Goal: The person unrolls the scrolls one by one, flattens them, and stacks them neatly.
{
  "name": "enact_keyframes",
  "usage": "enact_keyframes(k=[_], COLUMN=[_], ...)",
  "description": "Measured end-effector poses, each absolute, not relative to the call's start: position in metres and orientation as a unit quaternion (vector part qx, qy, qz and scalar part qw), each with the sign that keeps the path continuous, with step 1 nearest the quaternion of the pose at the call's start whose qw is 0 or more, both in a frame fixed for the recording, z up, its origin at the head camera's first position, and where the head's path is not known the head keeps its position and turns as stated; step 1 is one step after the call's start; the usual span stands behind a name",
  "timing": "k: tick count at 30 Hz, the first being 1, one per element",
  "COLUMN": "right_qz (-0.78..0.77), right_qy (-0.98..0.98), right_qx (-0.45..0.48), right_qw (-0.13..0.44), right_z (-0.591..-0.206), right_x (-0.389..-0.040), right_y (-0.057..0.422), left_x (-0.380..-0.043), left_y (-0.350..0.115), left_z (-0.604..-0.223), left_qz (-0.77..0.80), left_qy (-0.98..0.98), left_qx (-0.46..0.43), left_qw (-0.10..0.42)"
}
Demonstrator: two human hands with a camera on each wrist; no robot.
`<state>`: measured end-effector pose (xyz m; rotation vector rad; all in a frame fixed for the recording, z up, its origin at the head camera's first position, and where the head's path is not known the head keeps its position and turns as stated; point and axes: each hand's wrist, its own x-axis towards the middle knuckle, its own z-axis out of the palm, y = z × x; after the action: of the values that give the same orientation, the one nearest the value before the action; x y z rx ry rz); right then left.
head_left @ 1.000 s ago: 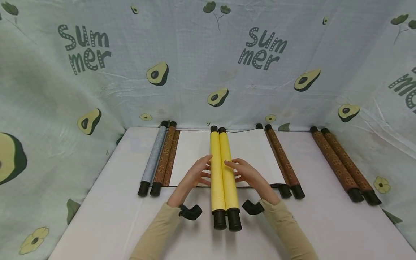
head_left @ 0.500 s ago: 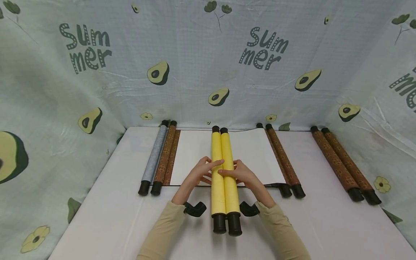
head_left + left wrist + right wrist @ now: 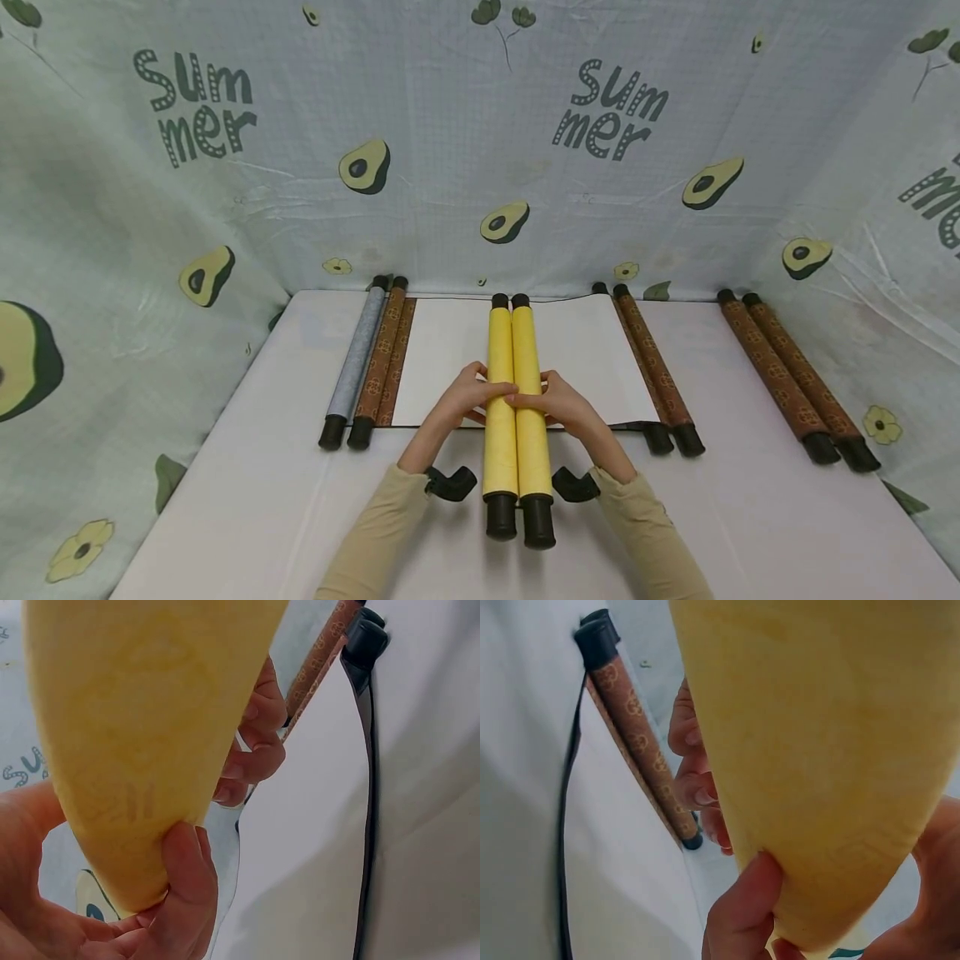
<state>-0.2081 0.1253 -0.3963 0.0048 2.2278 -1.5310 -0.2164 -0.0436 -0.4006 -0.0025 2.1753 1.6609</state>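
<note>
A cloth backdrop printed with avocados and the word "Summer" walls in three sides of a white table. Flat across the far middle of the table lies an unrolled scroll, its white sheet bordered left and right by brown patterned rollers. Touching its left roller lies a grey rolled scroll, and well apart at the right edge of the table lies a pair of brown rolled scrolls with black end caps. On top of the white sheet, running from the far edge toward the person, is the yellow double-rolled scroll, its two rolls side by side and touching, its black caps reaching past the sheet's near edge. The left hand grips the left roll from the left side, thumb laid over the top and fingers curled under it, as the left wrist view shows. The right hand grips the right roll from the opposite side in the same way, thumb on top and fingers wrapped beneath. The two thumbs meet over the seam between the rolls. Both arms wear tan sleeves, each with a small black wrist camera at the cuff.
</note>
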Motion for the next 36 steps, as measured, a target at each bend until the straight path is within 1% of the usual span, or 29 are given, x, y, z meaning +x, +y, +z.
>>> enact_keyframes(k=[6,17,25,32,36], right_qz=[-0.565,-0.58,-0.586,-0.591,-0.59], right_qy=[0.796,0.78,0.78,0.778,0.778], right_qx=[0.012,0.011,0.004,0.015,0.002], right_qw=[0.218,0.235,0.22,0.212,0.215], right_z=[-0.396,-0.399,-0.401,-0.4,-0.4], right_x=[-0.207,-0.207,-0.207,-0.207,-0.206], right_y=[0.128,0.134,0.142,0.144,0.145], left_x=[-0.217,-0.215,-0.214,-0.215,-0.213], left_y=[-0.046,-0.052,-0.057,-0.064,-0.066], left_z=[-0.402,-0.402,-0.405,-0.41,-0.409], left_qz=[0.597,0.62,0.647,0.634,0.626], left_qy=[0.775,0.757,0.74,0.748,0.752], left_qx=[0.0,0.015,0.021,0.072,0.082], left_qw=[0.205,0.206,0.185,0.184,0.189])
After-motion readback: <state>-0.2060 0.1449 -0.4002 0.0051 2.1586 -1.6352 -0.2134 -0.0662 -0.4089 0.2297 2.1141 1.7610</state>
